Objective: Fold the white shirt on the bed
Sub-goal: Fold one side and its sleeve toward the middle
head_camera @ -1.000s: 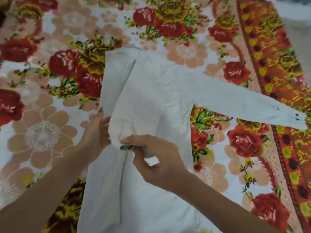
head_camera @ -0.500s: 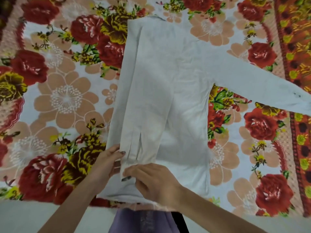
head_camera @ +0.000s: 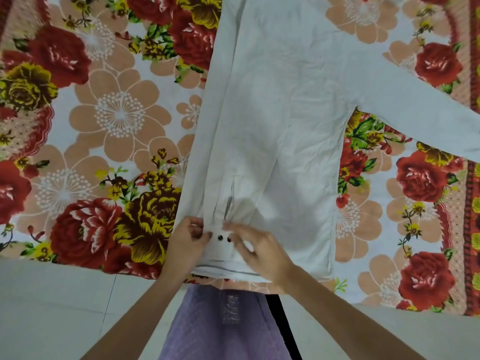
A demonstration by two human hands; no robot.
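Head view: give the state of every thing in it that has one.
white shirt: flat on the bed, its left side folded in.
folded sleeve: laid down along the body.
cuff: at the hem, two dark buttons showing.
other sleeve: stretched out to the right, unfolded.
left hand: fingers curled, pinching the cuff's edge.
right hand: blurred, fingers relaxed over the cuff.

shirt [head_camera: 285, 113]: plain white | buttons [head_camera: 220, 238]: two, dark | sheet [head_camera: 117, 118]: white ground, big red roses, yellow-brown roses, peach flowers with white dotted centres, green leaves | border [head_camera: 471, 229]: red-orange, yellow and dark spots | floor [head_camera: 52, 307]: pale grey | garment [head_camera: 215, 328]: lilac, finely dotted
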